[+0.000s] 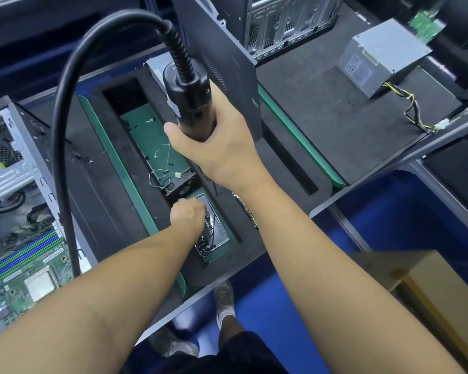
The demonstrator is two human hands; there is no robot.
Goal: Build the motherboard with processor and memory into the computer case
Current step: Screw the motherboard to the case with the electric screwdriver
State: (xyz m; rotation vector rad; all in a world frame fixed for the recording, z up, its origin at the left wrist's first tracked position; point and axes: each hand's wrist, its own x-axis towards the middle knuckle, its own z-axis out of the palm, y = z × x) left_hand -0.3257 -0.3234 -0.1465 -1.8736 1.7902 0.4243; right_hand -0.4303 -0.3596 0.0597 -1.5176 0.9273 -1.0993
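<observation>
A: Nearest, two bare forearms [322, 265] reach up the frame. What do the hands hold?

B: The right hand [222, 147] grips a black electric screwdriver [192, 98], top centre, its cable [62, 130] looping left. The left hand [188, 213] curls knuckles-up over a metal tray [219, 233] of screws [204, 242], mid-frame. Whether it pinches one, I cannot tell.

A: And the motherboard?

B: The motherboard [25, 273] lies inside the open computer case [16, 163], at the lower left edge.
</observation>
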